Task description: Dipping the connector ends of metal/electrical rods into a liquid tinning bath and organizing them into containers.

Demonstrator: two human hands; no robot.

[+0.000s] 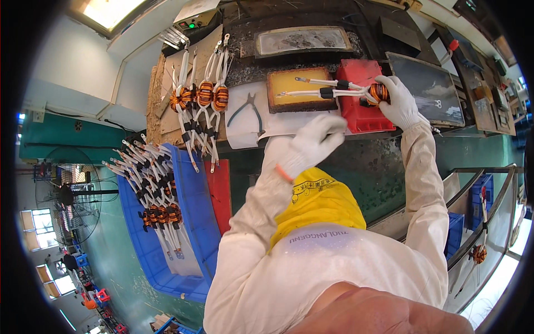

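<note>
My right hand (399, 103), in a white glove, is closed around a copper-wound ring coil (379, 93) above a red plastic bin (356, 118). White-sleeved leads with black bands run left from the coil. Their metal lug ends lie over a dark-rimmed tray with a yellow surface (272, 84). My left hand (318, 143), gloved too, hovers in front of that tray, apart from the coil. Its fingers are loosely bent with a gap at the thumb, and nothing shows in them. Pliers with dark green handles (249, 111) rest on white paper (236, 131) to its left.
Several similar coils (205, 96) lie on the bench's left side. Further left, a blue crate (194, 211) holds many more coils with leads. A grey-surfaced rectangular tray (300, 41) sits at the back, and a dark framed panel (431, 89) lies right of my right hand.
</note>
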